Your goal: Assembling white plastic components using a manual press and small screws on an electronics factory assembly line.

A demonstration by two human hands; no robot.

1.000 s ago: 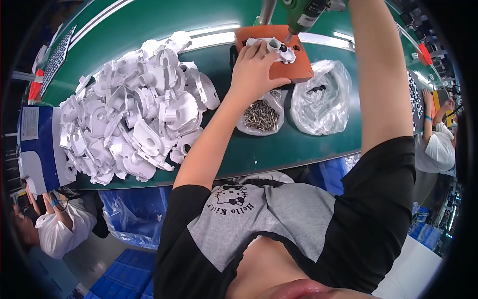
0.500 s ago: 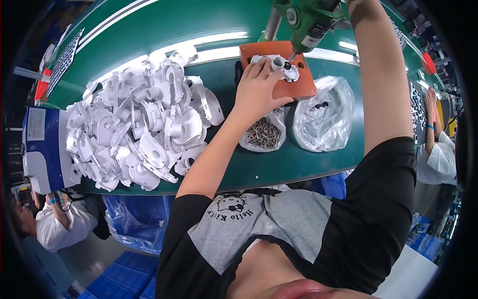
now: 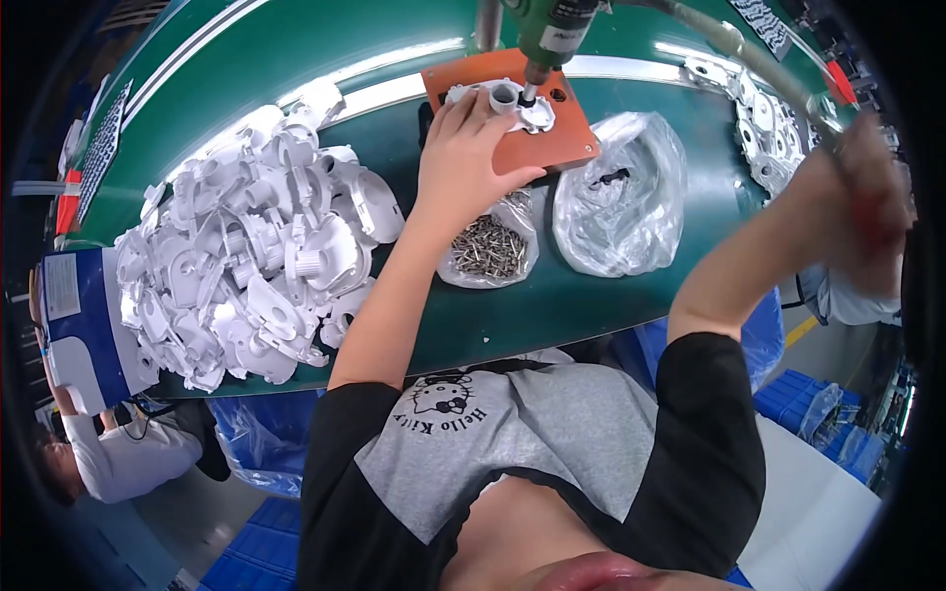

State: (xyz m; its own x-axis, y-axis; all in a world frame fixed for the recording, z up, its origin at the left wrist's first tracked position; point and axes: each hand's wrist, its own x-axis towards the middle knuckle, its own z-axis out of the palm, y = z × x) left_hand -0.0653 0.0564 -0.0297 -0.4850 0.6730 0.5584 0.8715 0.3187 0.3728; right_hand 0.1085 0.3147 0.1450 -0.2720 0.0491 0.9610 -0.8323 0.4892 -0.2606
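Observation:
A white plastic housing (image 3: 537, 117) with a round collar lies on an orange fixture block (image 3: 542, 153). My left hand (image 3: 461, 148) holds it there, fingers curled over its near left side and thumb stretched along the block's front. A green press (image 3: 560, 34) stands above, its metal tip down on a small black piece (image 3: 526, 101) beside the collar. Off to the right, my right hand (image 3: 867, 207) is smeared by motion, wrapped round the end of the press's long grey lever (image 3: 749, 59). A blurred red patch shows at that hand.
A big heap of white plastic housings (image 3: 236, 246) covers the left. Bags of metal screws (image 3: 490, 246) and of a few black pieces (image 3: 613, 177) sit before the block. More white housings (image 3: 764, 123) lie at the far right. A blue-and-white box (image 3: 84, 325) flanks the heap; a co-worker (image 3: 138, 453) is beyond.
My right hand has swung down and out to the right with the lever. The press tip has come down onto the black piece. My left hand keeps its place on the housing.

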